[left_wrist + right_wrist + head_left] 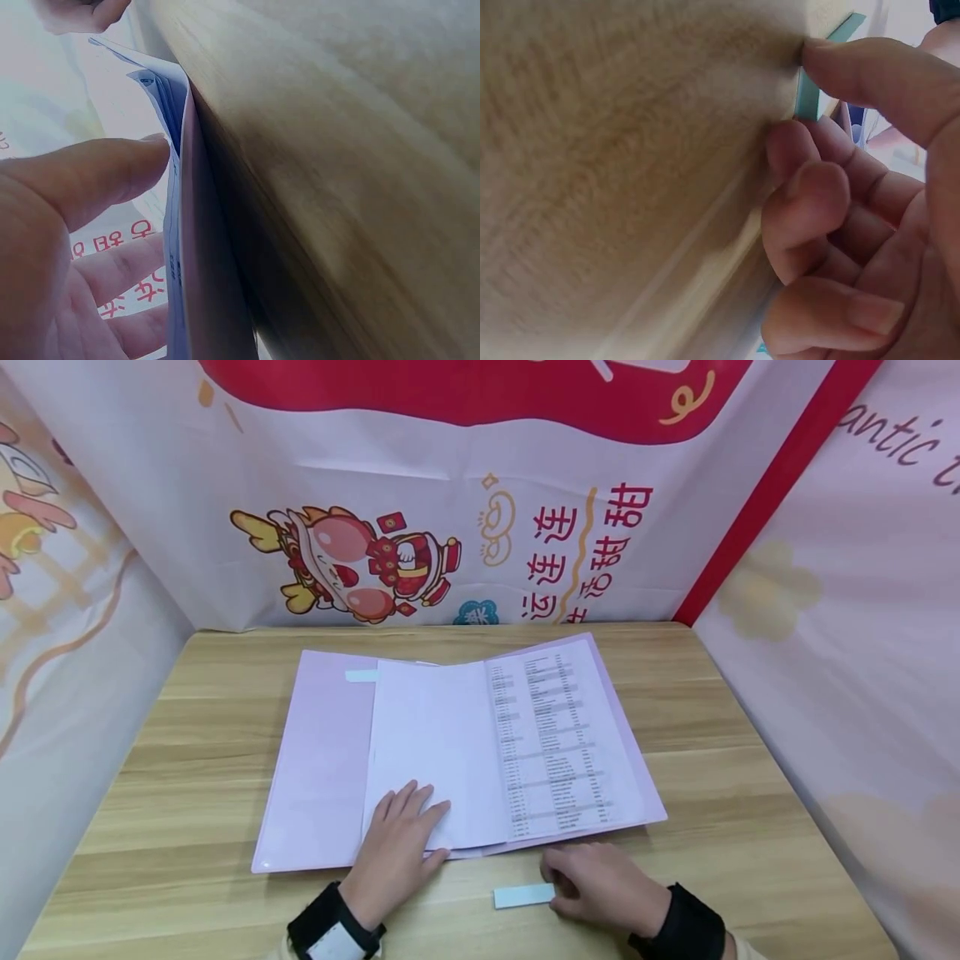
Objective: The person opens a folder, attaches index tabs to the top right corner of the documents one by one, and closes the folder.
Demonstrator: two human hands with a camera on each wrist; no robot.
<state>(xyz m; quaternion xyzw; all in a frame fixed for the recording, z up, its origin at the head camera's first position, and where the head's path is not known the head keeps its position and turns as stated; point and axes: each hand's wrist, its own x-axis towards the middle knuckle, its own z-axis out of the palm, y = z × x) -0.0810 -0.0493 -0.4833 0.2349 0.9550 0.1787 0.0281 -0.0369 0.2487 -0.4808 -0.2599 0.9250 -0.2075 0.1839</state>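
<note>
A light purple folder (318, 760) lies spread on the wooden table with sheets inside. Its blank white page (435, 727) is turned to the left, and a printed sheet (553, 743) with rows of small text shows on the right. My left hand (393, 860) rests on the lower part of the blank page, fingers spread; in the left wrist view its thumb (112, 169) lies at the paper edges. Below the folder, my right hand (603, 883) pinches the right end of a flat light blue strip (522, 896) between thumb and index finger, down at the tabletop.
A pale blue tab (362, 676) sticks out from the folder's upper left. Wooden tabletop (720, 793) surrounds the folder. Behind it hangs a printed cloth (420, 460) with a cartoon figure and red characters; more cloth (847, 693) lines the right and left sides.
</note>
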